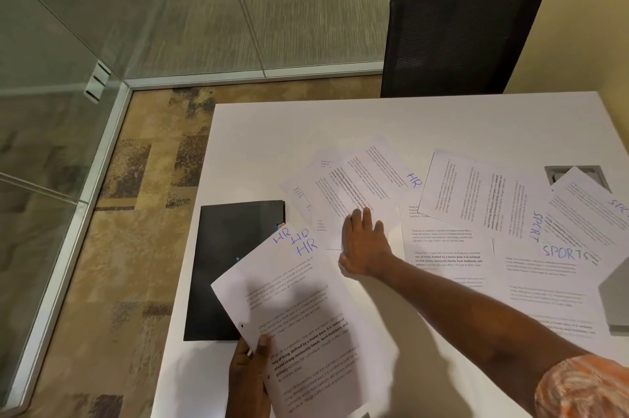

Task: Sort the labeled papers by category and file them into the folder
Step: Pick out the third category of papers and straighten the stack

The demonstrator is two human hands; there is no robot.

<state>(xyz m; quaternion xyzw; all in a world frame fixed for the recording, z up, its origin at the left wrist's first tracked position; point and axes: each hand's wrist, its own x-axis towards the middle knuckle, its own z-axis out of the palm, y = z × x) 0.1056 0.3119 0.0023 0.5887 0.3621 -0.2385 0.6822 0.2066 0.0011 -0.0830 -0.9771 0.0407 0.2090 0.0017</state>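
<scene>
left hand [250,373] tight around the hr stack [299,298], right hand [364,247] flat and straight-fingered on loose hr sheets [360,186]

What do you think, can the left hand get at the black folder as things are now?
Probably not yet. The left hand grips the HR stack, so it is busy, and that stack overlaps the folder's near right corner in this view. The folder itself is close, with nothing else on it.

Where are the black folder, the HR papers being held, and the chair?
black folder [218,264], head view, bare part of its cover
held HR papers [296,312], head view, middle of the top sheet
chair [459,36], head view, its mesh backrest
</scene>
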